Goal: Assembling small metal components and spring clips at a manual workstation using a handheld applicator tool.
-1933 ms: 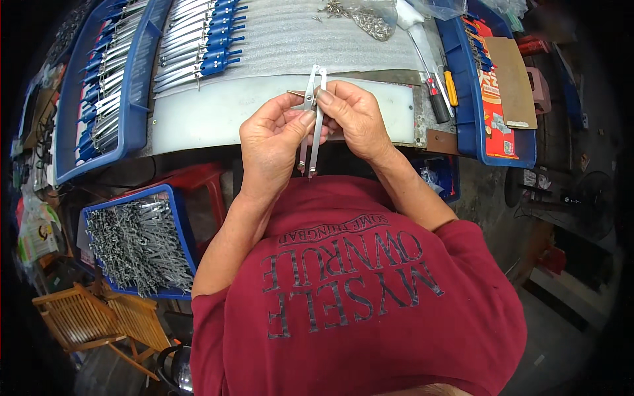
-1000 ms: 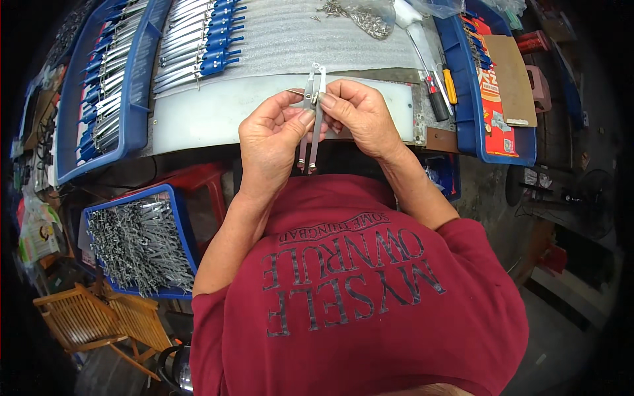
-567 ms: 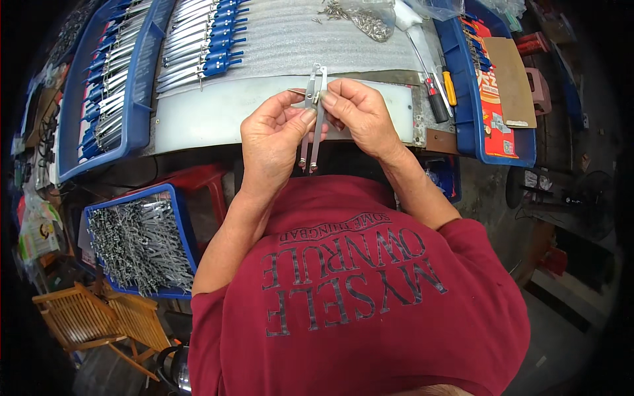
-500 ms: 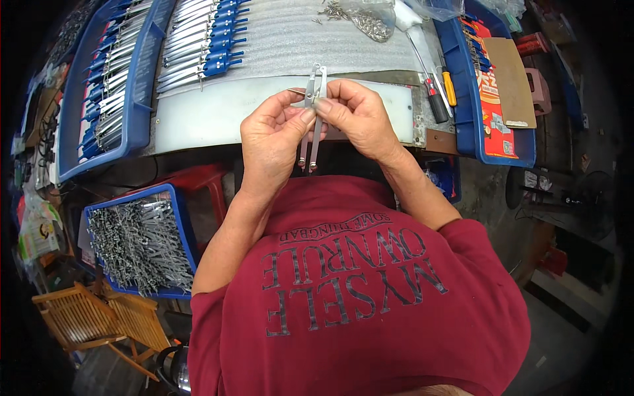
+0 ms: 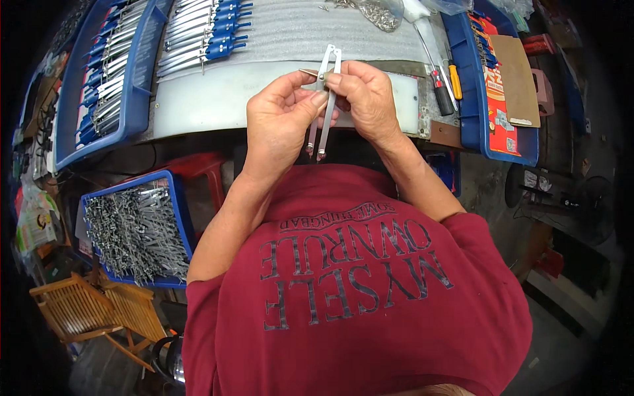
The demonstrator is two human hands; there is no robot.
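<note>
Over the bench's near edge I hold a two-legged metal piece (image 5: 326, 129), like a pair of calipers, its legs spread slightly with small ends pointing toward me. My left hand (image 5: 281, 125) is closed, its thumb and fingers pinching the piece from the left. A thin metal pin (image 5: 308, 72) sticks out to the left beside those fingertips. From the other side my right hand (image 5: 366, 102) pinches the same piece near its upper joint, thumb on top. Some of the fingers of both hands are hidden behind the metal.
Blue-handled metal tools (image 5: 221, 47) lie in a row on the bench. Blue trays (image 5: 140, 99) stand left and right (image 5: 472, 125). Screwdrivers (image 5: 442, 92) and a bag of small screws (image 5: 383, 16) lie at right. A blue bin (image 5: 181, 218) holds many metal parts at lower left.
Both hands and the two-legged piece have risen slightly and shifted right in view. The right thumb has moved up toward the joint, and the legs show more tilted.
</note>
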